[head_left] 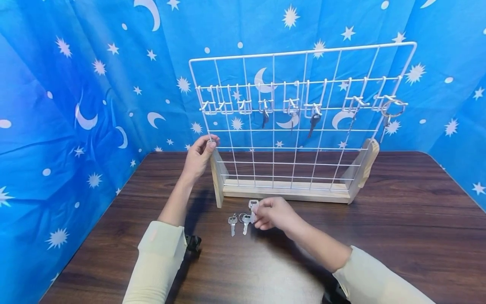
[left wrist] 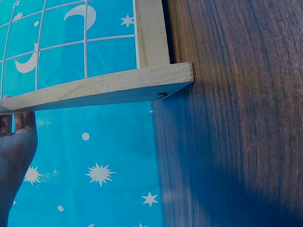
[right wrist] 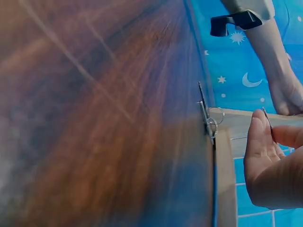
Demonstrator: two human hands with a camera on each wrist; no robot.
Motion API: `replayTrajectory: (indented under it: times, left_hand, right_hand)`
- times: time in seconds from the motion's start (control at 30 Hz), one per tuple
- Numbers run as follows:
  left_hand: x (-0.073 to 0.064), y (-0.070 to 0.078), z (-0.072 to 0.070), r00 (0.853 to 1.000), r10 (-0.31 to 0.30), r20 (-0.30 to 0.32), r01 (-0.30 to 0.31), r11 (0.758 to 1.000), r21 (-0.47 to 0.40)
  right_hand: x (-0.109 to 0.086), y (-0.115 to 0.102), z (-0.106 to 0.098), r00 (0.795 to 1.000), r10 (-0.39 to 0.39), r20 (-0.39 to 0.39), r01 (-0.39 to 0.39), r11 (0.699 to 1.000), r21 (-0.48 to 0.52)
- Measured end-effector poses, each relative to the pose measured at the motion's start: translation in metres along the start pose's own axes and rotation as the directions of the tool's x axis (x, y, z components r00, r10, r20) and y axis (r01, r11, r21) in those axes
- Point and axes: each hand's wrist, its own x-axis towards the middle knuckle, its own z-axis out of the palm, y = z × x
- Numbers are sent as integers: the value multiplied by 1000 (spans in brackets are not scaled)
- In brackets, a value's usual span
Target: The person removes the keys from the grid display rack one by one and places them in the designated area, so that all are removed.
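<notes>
My left hand (head_left: 199,158) grips the top of the wooden side support (head_left: 217,177) on the left of a white wire grid rack (head_left: 273,147). In the left wrist view its fingers curl over the wood at the left edge. Low over the table, in front of the rack, my right hand (head_left: 276,214) pinches a silver key (right wrist: 267,118) between thumb and fingers. Beside that hand, a key (head_left: 233,225) and another key (head_left: 246,223) with a small ring lie on the table.
Double-wire hooks (head_left: 243,105) line the grid's upper part. Several carry keys, including a dark key (head_left: 314,122) and, at the far right, a large ring (head_left: 393,108). The rack's wooden base (head_left: 284,192) stands on the brown table (head_left: 410,236); a blue star-patterned cloth (head_left: 95,84) surrounds it.
</notes>
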Motion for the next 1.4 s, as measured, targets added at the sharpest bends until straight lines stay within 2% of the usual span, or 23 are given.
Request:
replayTrajectory:
  times: [0.13,0.4,0.8,1.2,1.4]
  left_hand:
    - [0,0,1,1000,-4,0,4,1000,-3]
    - [-1,1,0,1000,-9,0,9,1000,1]
    - [0,0,0,1000,-15,3,15,1000,-10]
    - [0,0,0,1000,-24,5,24,1000,-11]
    - [0,1,0,999,-29,14,29,1000,-12]
  right_hand:
    - [0,8,-4,996,76,39,-76,997,7]
    - [3,13,-6,989,133,66,-129,990,-60]
    - [7,19,-5,978,207,12,-202,965,-165]
    - [7,21,-5,970,243,-17,-241,950,-198]
    - [8,23,-6,967,250,-55,-255,932,-257]
